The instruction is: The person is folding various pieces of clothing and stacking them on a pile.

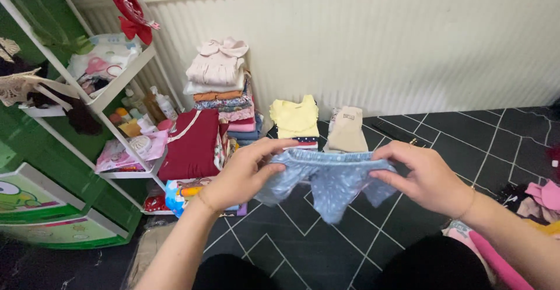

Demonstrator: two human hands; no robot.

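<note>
Here both forearms reach forward, palms facing inward; left hand (pixel 242 170) and right hand (pixel 423 176) each pinch an end of the waistband of small light-blue shorts (pixel 326 182), fingers curled closed on soft, thin, dotted fabric, held stretched in the air above the dark tiled floor (pixel 496 144). Legs of the shorts hang loose. Behind: tall folded clothes stack (pixel 220 86), folded yellow top (pixel 295 116), beige folded piece (pixel 347 129), dark red garment (pixel 192 144). White shelf rack (pixel 125 77) at left holds small bottles, possibly toiletries; a colourful flat packet (pixel 181 194) lies near its base
</note>
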